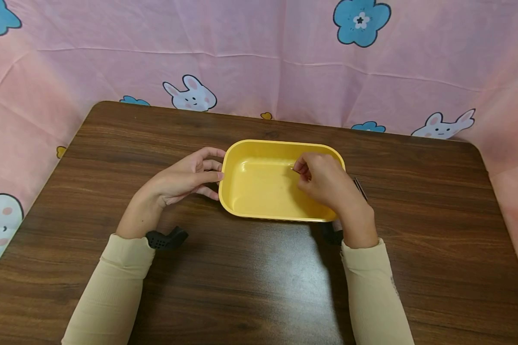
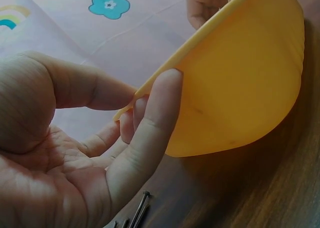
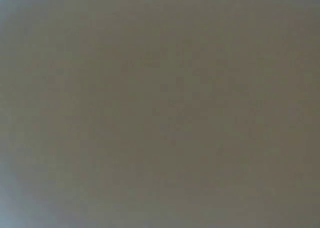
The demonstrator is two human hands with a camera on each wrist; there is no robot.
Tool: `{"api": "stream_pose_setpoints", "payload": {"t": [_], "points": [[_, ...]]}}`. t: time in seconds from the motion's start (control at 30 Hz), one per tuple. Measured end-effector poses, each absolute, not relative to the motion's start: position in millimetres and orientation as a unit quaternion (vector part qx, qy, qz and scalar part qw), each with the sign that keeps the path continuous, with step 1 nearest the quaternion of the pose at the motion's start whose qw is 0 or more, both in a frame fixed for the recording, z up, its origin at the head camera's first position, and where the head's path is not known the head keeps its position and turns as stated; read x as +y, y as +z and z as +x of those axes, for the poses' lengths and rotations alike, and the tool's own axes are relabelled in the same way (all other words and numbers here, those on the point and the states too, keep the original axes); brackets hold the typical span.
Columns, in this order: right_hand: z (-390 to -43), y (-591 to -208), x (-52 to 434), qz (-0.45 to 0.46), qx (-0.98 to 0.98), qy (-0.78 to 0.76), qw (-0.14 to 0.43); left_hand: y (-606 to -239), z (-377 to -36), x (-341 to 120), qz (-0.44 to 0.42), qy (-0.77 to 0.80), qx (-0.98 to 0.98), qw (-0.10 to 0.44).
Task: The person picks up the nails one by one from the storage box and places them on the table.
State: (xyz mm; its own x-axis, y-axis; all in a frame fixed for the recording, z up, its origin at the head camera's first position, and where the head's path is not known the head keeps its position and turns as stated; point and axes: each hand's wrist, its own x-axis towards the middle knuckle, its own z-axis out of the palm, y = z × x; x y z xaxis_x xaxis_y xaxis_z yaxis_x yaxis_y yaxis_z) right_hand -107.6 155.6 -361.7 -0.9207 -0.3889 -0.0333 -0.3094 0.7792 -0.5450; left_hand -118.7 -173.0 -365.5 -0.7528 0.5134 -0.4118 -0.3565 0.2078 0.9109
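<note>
A yellow plastic basin [image 1: 259, 216] stands on the table. My left hand [image 1: 190, 175] holds its left end, thumb at the rim and the other fingers spread along the outer wall. My right hand [image 1: 323, 179] reaches over the right side into the basin and pinches a small thin nail [image 1: 294, 170], mostly covered by the fingers. In the left wrist view the left hand [image 2: 100, 148] touches the rim, and several nails [image 2: 140, 210] with flat heads show below it. The right wrist view is only a blur.
Thin dark metal rods [image 1: 360, 188], seemingly nails, lie on the table just right of the basin, partly hidden by the right arm. The brown wooden table [image 1: 155, 124] backs onto a pink patterned curtain [image 1: 259, 67]. A black strap part [image 1: 168, 238] is on the left wrist.
</note>
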Motion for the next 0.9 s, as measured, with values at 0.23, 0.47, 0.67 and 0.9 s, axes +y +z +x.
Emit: {"api": "stream_pose_setpoints", "payload": {"t": [0.23,0.47,0.67,0.9], "points": [[-105,-355,158,-0.183,0.941,-0.278,0.061,-366,-118,-174,0.054,0.624,0.697,0.348],[-104,-352,159,-0.187,0.938,-0.283,0.064,-366,-118,-175,0.056,0.626,0.697,0.346],[-103,-349,164,-0.185,0.936,-0.292,0.072,-366,-119,-175,0.057,0.625,0.697,0.347],[-102,-346,170,-0.176,0.931,-0.306,0.087,-365,-119,-176,0.055,0.624,0.698,0.347]]}}
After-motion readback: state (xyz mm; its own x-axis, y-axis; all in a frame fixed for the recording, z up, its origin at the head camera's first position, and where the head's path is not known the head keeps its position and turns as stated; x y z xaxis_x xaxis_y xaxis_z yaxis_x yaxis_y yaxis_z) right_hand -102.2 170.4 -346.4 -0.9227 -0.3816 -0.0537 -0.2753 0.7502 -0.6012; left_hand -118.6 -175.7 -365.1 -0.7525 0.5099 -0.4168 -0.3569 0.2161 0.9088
